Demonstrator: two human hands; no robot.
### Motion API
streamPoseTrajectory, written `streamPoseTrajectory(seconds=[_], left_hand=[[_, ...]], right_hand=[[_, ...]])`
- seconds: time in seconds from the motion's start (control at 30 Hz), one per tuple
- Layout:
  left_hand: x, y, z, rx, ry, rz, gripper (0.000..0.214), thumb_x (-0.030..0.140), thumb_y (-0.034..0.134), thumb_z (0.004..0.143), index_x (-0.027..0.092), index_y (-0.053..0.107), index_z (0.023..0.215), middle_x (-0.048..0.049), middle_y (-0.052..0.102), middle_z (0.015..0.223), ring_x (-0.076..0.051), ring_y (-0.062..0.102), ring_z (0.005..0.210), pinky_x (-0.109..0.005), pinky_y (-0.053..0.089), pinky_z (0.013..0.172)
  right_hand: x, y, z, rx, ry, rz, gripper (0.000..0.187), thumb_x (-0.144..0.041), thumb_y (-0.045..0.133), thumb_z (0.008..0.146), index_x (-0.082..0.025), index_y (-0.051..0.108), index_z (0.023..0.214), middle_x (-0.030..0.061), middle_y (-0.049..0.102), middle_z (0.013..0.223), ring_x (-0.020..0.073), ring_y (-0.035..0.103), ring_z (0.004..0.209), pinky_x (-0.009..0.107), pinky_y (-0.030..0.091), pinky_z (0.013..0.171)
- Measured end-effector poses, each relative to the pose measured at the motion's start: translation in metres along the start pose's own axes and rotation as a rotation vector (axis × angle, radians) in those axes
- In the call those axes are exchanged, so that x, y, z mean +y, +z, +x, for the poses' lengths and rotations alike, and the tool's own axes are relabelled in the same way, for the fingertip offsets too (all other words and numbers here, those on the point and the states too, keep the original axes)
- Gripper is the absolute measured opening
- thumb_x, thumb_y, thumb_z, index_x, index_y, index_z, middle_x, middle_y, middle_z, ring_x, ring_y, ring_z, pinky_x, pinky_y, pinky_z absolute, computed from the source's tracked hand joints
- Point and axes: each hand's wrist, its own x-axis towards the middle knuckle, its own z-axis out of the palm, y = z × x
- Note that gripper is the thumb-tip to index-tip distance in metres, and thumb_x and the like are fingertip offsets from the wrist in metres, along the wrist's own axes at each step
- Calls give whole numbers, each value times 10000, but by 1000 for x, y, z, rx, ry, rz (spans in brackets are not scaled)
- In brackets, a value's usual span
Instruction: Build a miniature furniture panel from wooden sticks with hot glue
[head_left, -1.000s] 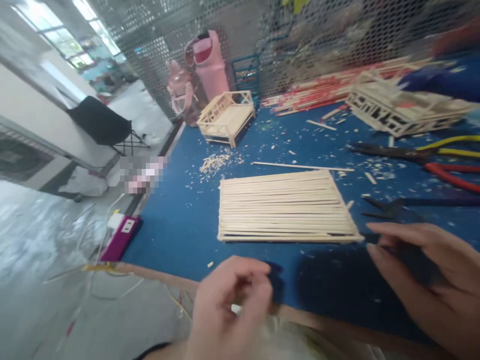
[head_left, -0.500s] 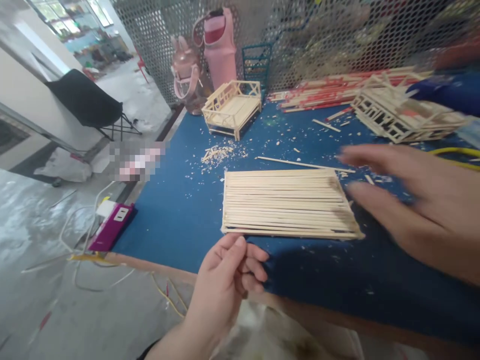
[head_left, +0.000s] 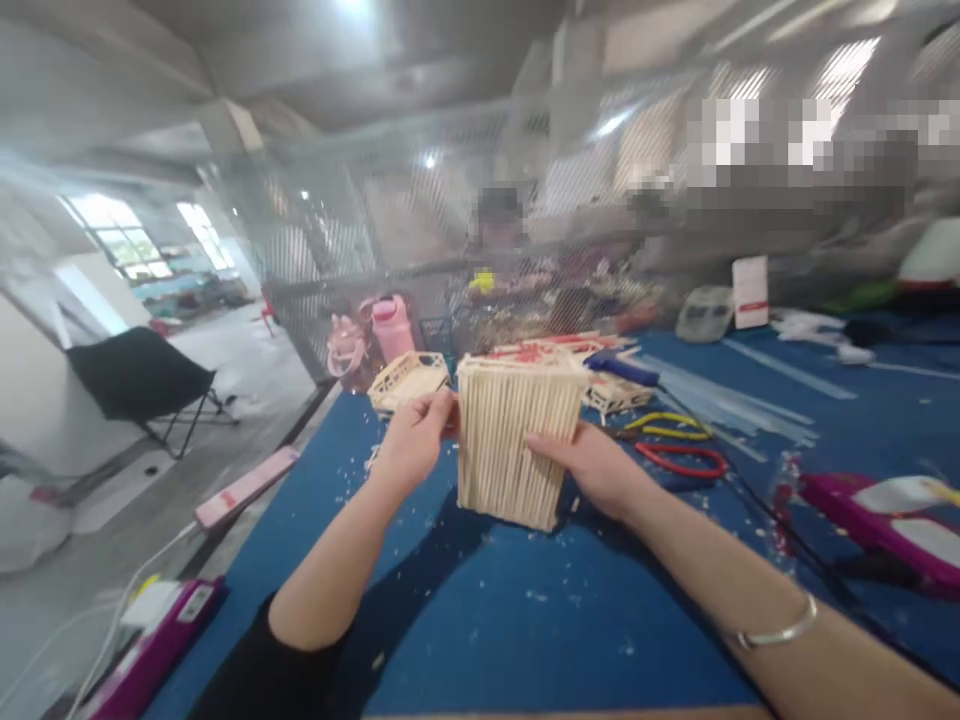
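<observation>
One stick panel (head_left: 504,440), upright, clasped edgewise by left hand (head_left: 414,440) and right hand (head_left: 592,468). Two pink bottles (head_left: 391,326) behind, contents unseen.

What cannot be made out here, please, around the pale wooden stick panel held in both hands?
Back of the pale wooden stick panel: faces away, head view.
Fingers of the right hand: behind the panel.
Fingertips of the left hand: blurred.
Things beyond the grey mesh screen: motion-blurred.

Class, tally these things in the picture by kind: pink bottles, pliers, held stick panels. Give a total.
Pink bottles: 2
Pliers, yellow-handled and red-handled: 2
Stick panel, held by left hand and right hand: 1
Total: 5
</observation>
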Motion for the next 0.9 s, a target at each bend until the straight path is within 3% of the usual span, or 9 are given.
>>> streamPoseTrajectory(seconds=[0.13,0.37,0.47,0.63,0.9], left_hand=[[1,17,6,-26,60,-37,519,664,726,568,152,643,536,-20,609,499,-117,542,480,-250,472,528],[-4,14,-37,98,167,-71,475,627,753,567,157,714,618,-15,655,540,-105,549,497,-224,456,508],[-7,12,-48,127,192,-73,373,506,824,540,177,753,701,-25,722,652,-124,599,580,-238,493,566],[-9,10,-51,75,194,-80,329,418,841,538,187,775,763,-65,770,808,-196,672,746,-330,544,733],[-11,10,-53,56,135,-123,225,356,821,559,186,766,694,-39,737,683,-179,645,695,-312,518,687]], right_hand=[[3,-1,-8,43,-92,100,491,-551,835,517,-205,752,855,78,775,903,275,717,851,459,551,843],[9,-6,-24,-73,-52,222,421,-431,865,551,-182,754,873,92,770,897,264,721,795,425,570,791],[12,-4,-27,-108,-89,178,370,-413,858,571,-194,762,854,78,772,882,251,717,817,400,568,804],[15,-4,-27,-116,-153,39,343,-440,825,602,-203,772,844,74,773,882,265,716,829,428,577,798],[20,-6,-27,-138,-171,-64,319,-436,799,635,-206,777,855,68,774,890,269,719,838,421,591,784]])
